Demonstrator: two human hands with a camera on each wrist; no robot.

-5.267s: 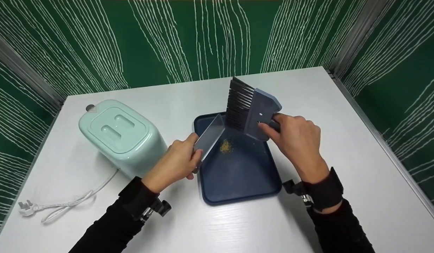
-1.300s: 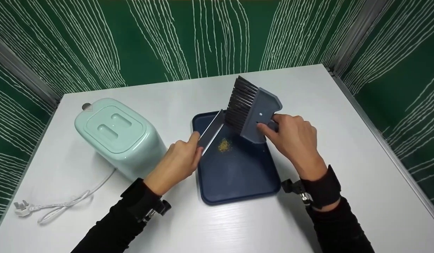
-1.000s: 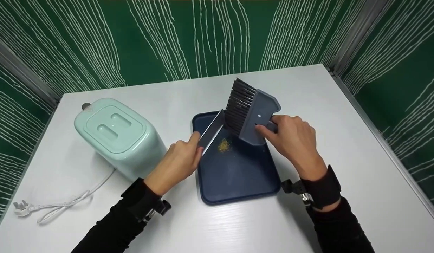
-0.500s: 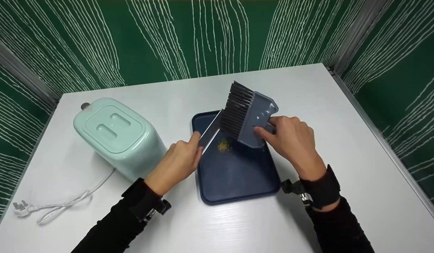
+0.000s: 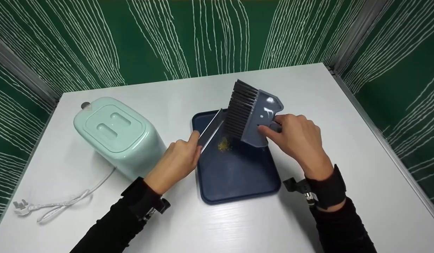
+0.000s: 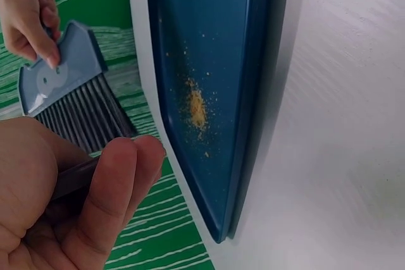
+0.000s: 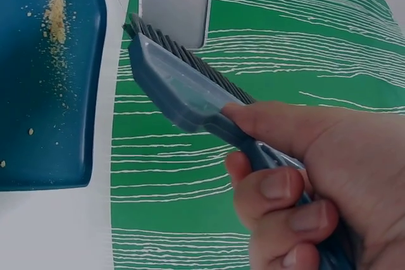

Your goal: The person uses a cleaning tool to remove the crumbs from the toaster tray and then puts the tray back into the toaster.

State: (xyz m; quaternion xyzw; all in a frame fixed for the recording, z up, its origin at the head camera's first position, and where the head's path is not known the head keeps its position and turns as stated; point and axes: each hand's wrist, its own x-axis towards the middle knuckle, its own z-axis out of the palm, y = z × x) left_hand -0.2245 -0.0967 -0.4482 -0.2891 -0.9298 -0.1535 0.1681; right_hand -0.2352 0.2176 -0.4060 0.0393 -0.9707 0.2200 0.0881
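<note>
Tilted on edge over the back left of the blue tray (image 5: 239, 181) is a thin grey metal crumb tray (image 5: 210, 133). My left hand (image 5: 178, 158) grips its near end. In the right wrist view the crumb tray (image 7: 176, 4) shows a flat, low-rimmed face. My right hand (image 5: 296, 135) grips the handle of a blue-grey hand brush (image 5: 260, 119), thumb laid on its body. The brush's dark bristles (image 5: 239, 109) point left, their tips close to the crumb tray's face. A small heap of yellowish crumbs (image 6: 197, 109) lies in the blue tray below.
A mint-green toaster (image 5: 120, 128) with a lid over its top stands at the left on the white table (image 5: 234, 228). Its white cord and plug (image 5: 23, 207) lie at the table's left. Green walls with white lines rise behind and at both sides.
The brush swung left and down against the crumb tray, then back up and right in the last half second. Compared with the oldest frame, the crumb tray is turned more edge-on.
</note>
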